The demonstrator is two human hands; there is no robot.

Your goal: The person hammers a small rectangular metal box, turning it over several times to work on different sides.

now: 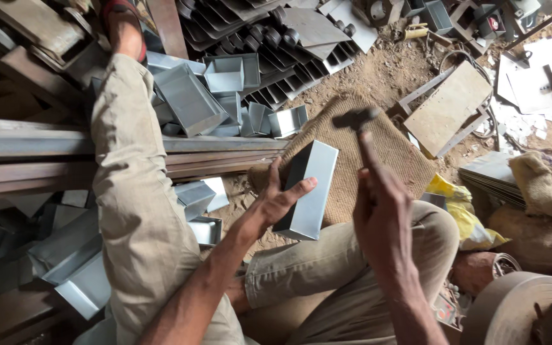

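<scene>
Over burlap matting (378, 137), left hand (275, 203) grips an empty metal tray (309, 188), right hand (381, 207) a hammer (360, 128).

Person's body: khaki trousers (135, 191), creased; forearms bare, unsleeved; red-strapped sandal (122, 25) on one foot.

I see one hammer (356, 119), one metal box (308, 190) in my left hand (277, 201), one burlap mat (378, 144), one wooden board (447, 108), and too many loose trays (190, 99) to count.
</scene>
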